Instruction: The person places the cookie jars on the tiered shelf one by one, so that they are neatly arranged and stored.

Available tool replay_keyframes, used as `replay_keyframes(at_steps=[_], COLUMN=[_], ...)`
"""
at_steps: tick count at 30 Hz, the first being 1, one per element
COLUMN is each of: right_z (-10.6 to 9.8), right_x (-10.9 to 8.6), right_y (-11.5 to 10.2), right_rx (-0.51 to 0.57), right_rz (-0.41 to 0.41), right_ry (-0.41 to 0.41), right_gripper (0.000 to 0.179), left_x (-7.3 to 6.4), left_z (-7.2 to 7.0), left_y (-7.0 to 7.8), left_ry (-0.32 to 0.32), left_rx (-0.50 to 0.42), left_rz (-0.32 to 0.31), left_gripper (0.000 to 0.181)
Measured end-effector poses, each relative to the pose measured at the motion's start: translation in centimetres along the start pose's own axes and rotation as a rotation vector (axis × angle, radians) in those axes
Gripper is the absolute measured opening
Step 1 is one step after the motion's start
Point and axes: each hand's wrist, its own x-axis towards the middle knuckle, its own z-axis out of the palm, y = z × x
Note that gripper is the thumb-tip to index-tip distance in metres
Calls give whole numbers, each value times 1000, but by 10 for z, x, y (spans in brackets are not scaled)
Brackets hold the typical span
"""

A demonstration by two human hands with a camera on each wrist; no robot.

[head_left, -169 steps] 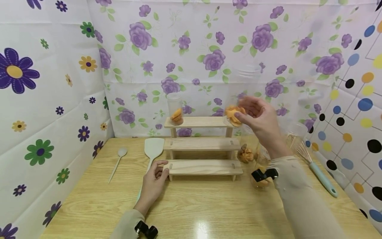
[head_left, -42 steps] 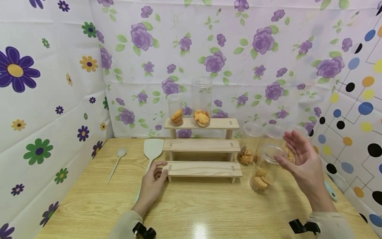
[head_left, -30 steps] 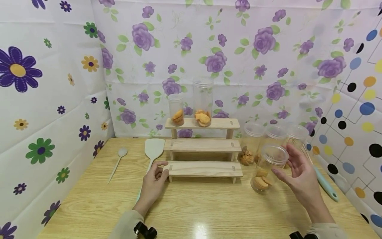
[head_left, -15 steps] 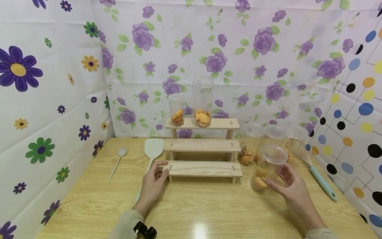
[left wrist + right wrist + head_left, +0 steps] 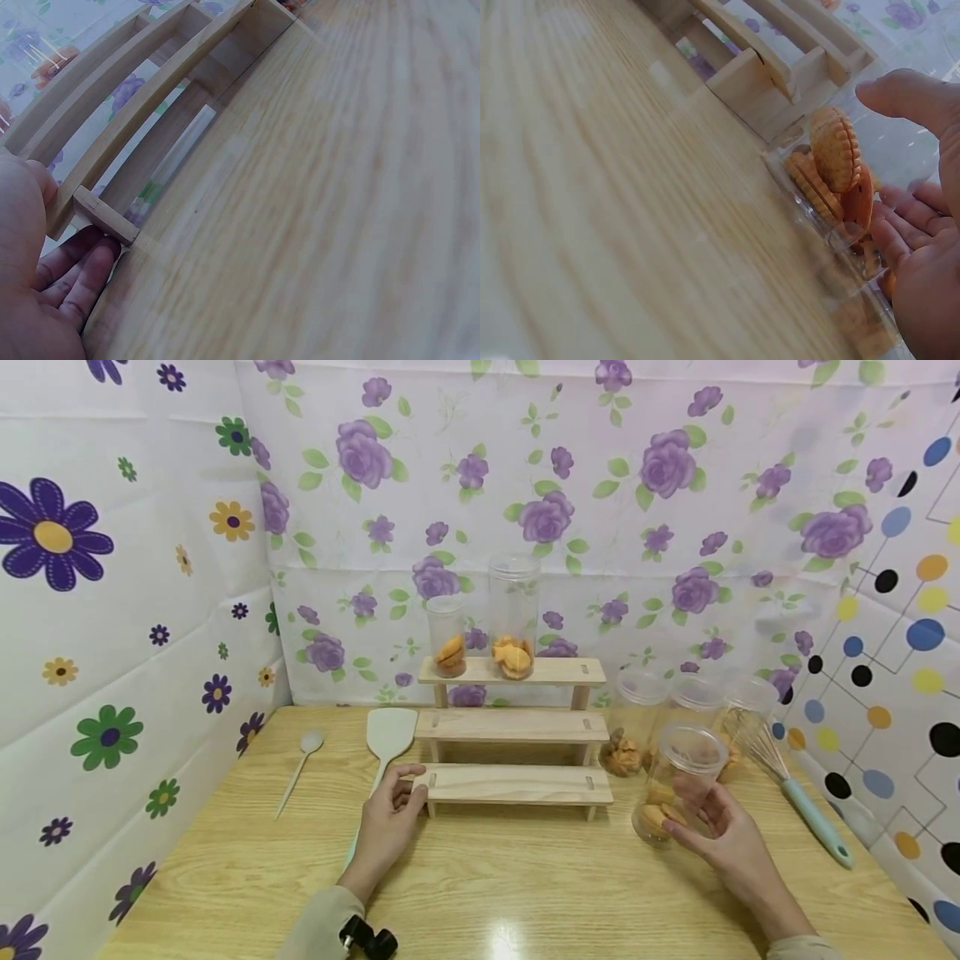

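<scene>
At the left end of a three-tier wooden display rack [image 5: 517, 783], my left hand [image 5: 390, 814] grips the lowest step. The left wrist view has its thumb at the step's edge and its fingers curled beside the short leg [image 5: 105, 214]. To the rack's right, my right hand [image 5: 723, 839] holds a clear lidded jar [image 5: 690, 752] low on its side, thumb in front and fingers behind. Several sandwich cookies [image 5: 836, 150] lie at the bottom of that jar, which stands on the table. On the top step are a smaller cookie jar [image 5: 447, 635] and a tall cookie jar [image 5: 513, 610].
Several more clear jars [image 5: 637, 718] stand behind the held one, some with cookies or twisted snacks. A whisk [image 5: 813, 818] lies at the right. On the left lie a pale spatula [image 5: 392, 733], its handle passing under my left wrist, and a spoon [image 5: 300, 768].
The tall jar went from my right hand onto the top step, beside the smaller one. My right hand then came down to the front jar and closed around it. My left hand stayed.
</scene>
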Motion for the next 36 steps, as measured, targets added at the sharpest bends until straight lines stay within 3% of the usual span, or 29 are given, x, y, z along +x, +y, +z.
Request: replay_keyframes(at_steps=[21,30,36], right_z=[1,1,0], right_x=[0,-2,-2], right_y=[4,6,6], right_rx=[-1,-12,-11], right_rz=[9,1,-7], right_ry=[-32,7,86], right_gripper=[66,62,60], left_x=[1,-1,0], left_z=[-1,0,0], left_y=[-2,-1,0], left_ry=[-1,1,-1], left_rx=[-8,-8,-9], left_rz=[1,7,1], left_gripper=[29,29,29])
